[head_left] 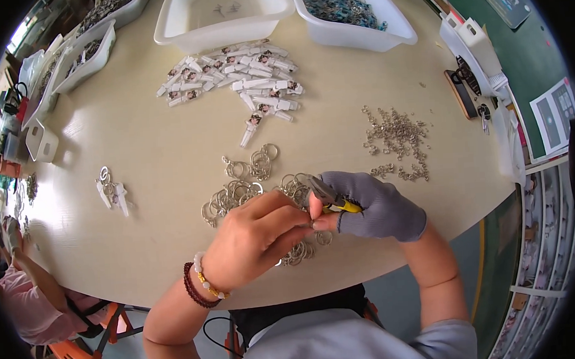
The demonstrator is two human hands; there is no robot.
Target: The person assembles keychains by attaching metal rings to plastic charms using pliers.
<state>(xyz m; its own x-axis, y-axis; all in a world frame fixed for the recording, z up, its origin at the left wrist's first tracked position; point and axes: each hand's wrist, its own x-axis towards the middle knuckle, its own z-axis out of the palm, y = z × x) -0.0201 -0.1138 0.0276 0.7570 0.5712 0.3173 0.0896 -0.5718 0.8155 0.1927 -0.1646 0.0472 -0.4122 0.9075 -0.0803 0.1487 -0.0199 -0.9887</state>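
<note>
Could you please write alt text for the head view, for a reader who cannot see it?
A bare left hand and a grey-gloved right hand holding yellow-handled pliers meet over metal rings on a pale table. Beyond them lie a heap of white-and-clear pieces, scattered small metal parts and white bins.

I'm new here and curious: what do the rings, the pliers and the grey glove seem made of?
Rings: probably steel or plated metal, polished; they're silvery with bright glints.
Pliers: dark grey head with a metallic sheen, likely steel; yellow grip, perhaps plastic or rubber.
Glove: matte, probably knitted fabric; it looks soft and fits closely.
</note>
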